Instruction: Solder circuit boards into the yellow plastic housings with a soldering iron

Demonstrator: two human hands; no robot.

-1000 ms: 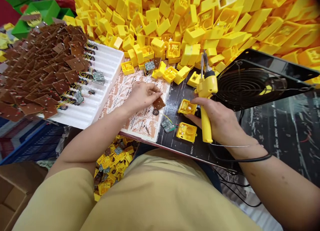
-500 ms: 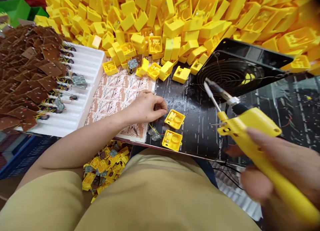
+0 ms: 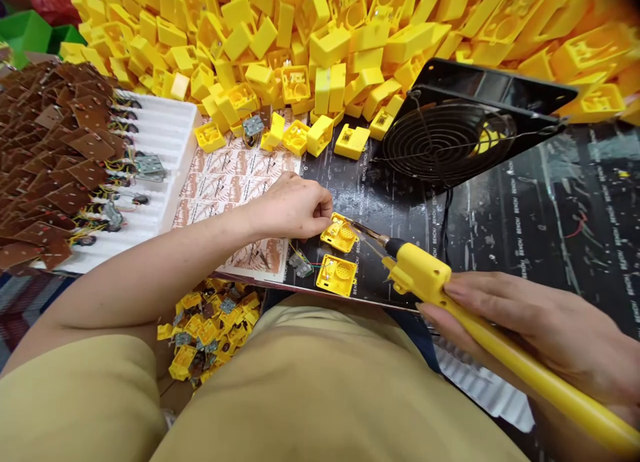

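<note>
A yellow soldering tool point(image 3: 425, 272) is being gripped in the right hand point(image 3: 545, 335), its long handle being angled toward four o'clock, its slim metal tip being pointed toward ten. The tip is being brought to the two o'clock corner of a small yellow housing point(image 3: 345, 234); contact cannot be told. This housing is being presented open side up, a perforated round grille being exposed inside, while its ten o'clock edge is being met or overlapped by fingers of the left hand point(image 3: 300, 210). Near its six o'clock side, a matching housing point(image 3: 337, 275) is being displayed open side up, thin wires being led toward nine o'clock to a grey-green circuit board point(image 3: 302, 265).
</note>
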